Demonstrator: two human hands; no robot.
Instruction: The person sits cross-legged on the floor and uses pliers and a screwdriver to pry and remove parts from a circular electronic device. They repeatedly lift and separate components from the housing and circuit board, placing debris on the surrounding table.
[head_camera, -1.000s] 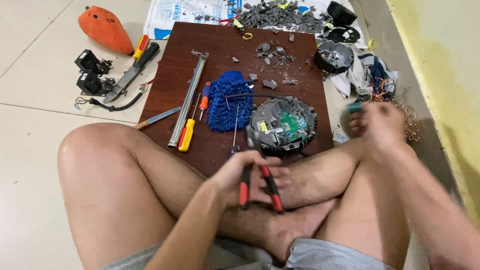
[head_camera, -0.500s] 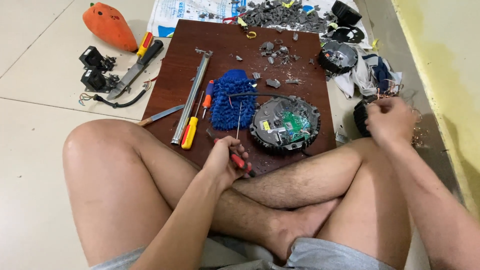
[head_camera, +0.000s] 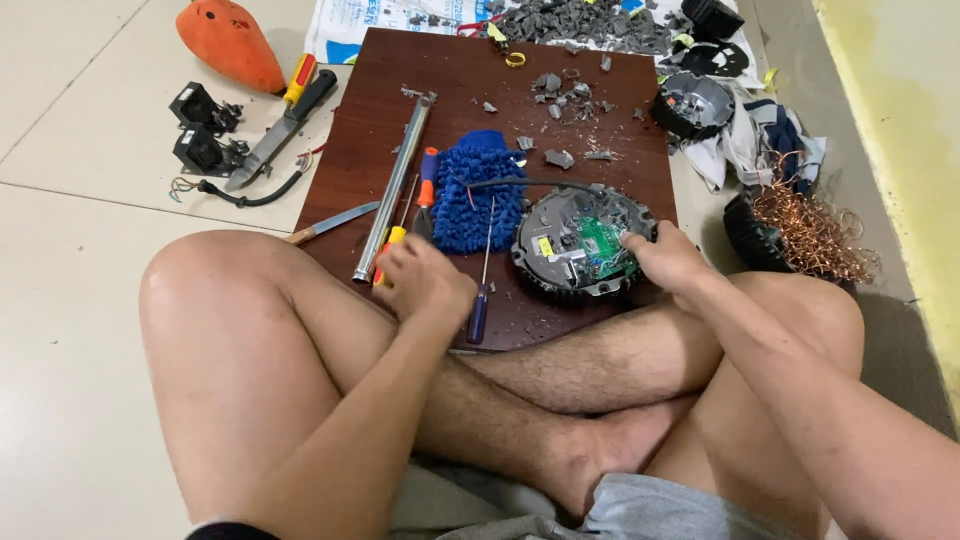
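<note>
A round grey motor unit (head_camera: 570, 245) with a green circuit board lies on the dark wooden board (head_camera: 470, 90) in front of my crossed legs. My right hand (head_camera: 665, 262) grips its right rim. My left hand (head_camera: 425, 282) is curled over the lower end of a yellow-handled screwdriver (head_camera: 393, 240) at the board's near left. Beside it lie a blue-handled screwdriver (head_camera: 480, 305), an orange-handled screwdriver (head_camera: 428, 175), a long metal rod (head_camera: 395, 180) and a blue mop pad (head_camera: 480, 190). The red-handled pliers are out of sight.
Grey plastic fragments (head_camera: 570, 20) litter the board's far end. An orange shell (head_camera: 230, 45), a big knife (head_camera: 285, 120) and black connectors (head_camera: 200, 135) lie on the tiled floor at left. A tangle of copper wire (head_camera: 815, 230) and another motor part (head_camera: 695, 105) sit at right.
My left hand moved from my lap out onto the board, and the red-handled pliers it held no longer show. My right hand came left from the copper wire onto the motor unit.
</note>
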